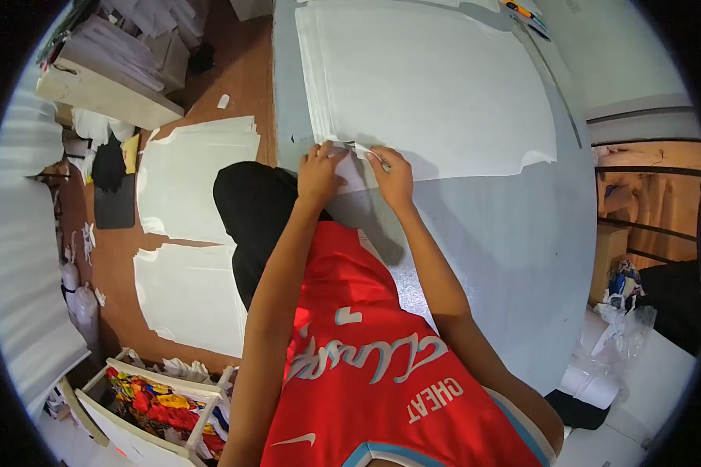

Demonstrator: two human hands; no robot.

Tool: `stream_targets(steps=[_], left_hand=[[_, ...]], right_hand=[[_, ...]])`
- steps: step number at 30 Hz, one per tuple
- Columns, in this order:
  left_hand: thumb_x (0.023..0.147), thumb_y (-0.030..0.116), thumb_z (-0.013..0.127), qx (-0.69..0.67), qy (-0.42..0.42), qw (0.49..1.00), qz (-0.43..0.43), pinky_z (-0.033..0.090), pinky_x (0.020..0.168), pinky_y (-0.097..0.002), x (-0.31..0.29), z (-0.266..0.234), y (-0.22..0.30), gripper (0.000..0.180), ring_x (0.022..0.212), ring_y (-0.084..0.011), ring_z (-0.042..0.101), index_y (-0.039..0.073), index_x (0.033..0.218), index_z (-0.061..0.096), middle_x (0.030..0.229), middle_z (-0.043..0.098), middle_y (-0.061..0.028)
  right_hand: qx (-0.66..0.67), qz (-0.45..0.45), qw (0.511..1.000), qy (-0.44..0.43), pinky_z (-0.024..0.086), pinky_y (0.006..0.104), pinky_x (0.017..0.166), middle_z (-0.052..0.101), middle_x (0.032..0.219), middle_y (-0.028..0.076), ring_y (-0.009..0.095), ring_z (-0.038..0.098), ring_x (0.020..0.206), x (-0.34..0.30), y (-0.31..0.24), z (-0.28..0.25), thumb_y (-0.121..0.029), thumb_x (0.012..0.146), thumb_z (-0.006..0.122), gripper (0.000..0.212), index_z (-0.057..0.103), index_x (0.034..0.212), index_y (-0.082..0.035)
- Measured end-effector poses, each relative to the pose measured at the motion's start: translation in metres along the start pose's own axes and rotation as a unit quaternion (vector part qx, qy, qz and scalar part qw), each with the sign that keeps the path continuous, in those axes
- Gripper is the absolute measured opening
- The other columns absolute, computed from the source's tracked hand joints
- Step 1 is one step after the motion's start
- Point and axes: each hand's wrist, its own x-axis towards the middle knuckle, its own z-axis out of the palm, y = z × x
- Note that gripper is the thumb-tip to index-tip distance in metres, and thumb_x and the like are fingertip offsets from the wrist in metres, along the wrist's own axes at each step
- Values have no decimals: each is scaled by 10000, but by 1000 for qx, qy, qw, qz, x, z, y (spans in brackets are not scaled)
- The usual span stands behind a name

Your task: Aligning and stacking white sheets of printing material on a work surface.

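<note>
A stack of large white sheets (pixel 432 89), cut with notched corners, lies on the grey table (pixel 491 241). Both my hands are at its near left corner. With fingers curled, my left hand (pixel 319 175) grips the edge of the sheets there. My right hand (pixel 392 173) pinches a lifted, folded bit of the same edge between thumb and fingers. A small dark gap shows under the raised edge between the hands. Whether the sheets are paper or cloth I cannot tell.
More white cut sheets (pixel 199 179) lie on the brown floor at left. Below them stands an open drawer (pixel 152 405) of colourful cloth. An orange cutter (pixel 519 9) and a long thin ruler (pixel 549 78) lie at the table's far right. Clear plastic bags (pixel 619 342) sit beyond its right edge.
</note>
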Motion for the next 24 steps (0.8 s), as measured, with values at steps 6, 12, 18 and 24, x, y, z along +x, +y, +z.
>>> stream_targets(steps=[6, 12, 18, 24], left_hand=[[635, 174, 784, -22, 28, 999, 2, 425, 934, -418, 10, 9, -4, 385, 1151, -263, 493, 222, 1012, 721, 1195, 560, -31], [654, 163, 768, -55, 44, 997, -7, 457, 889, -398, 14, 10, -6, 204, 1090, -255, 528, 188, 855, 741, 1105, 588, -33], [671, 116, 728, -61, 103, 993, 0, 481, 840, -395, 19, 19, -9, 107, 1025, -263, 553, 141, 772, 704, 1052, 600, -33], [680, 72, 695, -77, 137, 988, 9, 482, 816, -385, 22, 20, -12, 92, 982, -278, 558, 114, 762, 688, 985, 608, -53]], right_hand=[[-6, 26, 999, -45, 494, 348, 773, 673, 969, 153, 283, 648, 870, -3, 8, -3, -241, 873, 651, 251, 678, 996, -23], [-25, 23, 998, -55, 494, 360, 777, 669, 973, 154, 293, 647, 879, -11, 9, 1, -259, 878, 643, 262, 677, 1009, -34], [-49, -4, 996, -68, 474, 367, 846, 657, 1045, 111, 293, 608, 988, -10, 6, 10, -232, 846, 671, 277, 665, 1054, -49], [-151, -126, 977, -78, 395, 390, 996, 577, 1216, 85, 293, 506, 1163, -19, 8, 13, -137, 720, 737, 459, 613, 1160, -92]])
